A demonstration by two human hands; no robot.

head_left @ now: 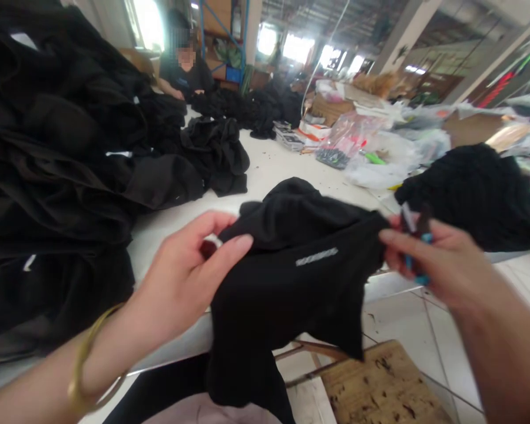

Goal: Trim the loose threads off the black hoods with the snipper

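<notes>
A black garment (287, 288) with a small light printed mark hangs stretched between my hands over the near edge of the white table (269, 162). My left hand (189, 265) pinches its left side between thumb and fingers; a gold bangle circles that wrist. At the right end of the cloth, my right hand (428, 253) grips the fabric between thumb and fingertips. Small thread snippers (417, 259) with blue on the handle are tucked in the same hand, their blades pointing up. The garment's lower part drops in front of my lap.
A tall heap of black garments (70, 135) fills the left side. Another black pile (477, 194) lies at the right. Plastic bags (380, 147) and papers sit behind. A co-worker (185, 70) is at the far left. Below right is a wooden board (384, 383).
</notes>
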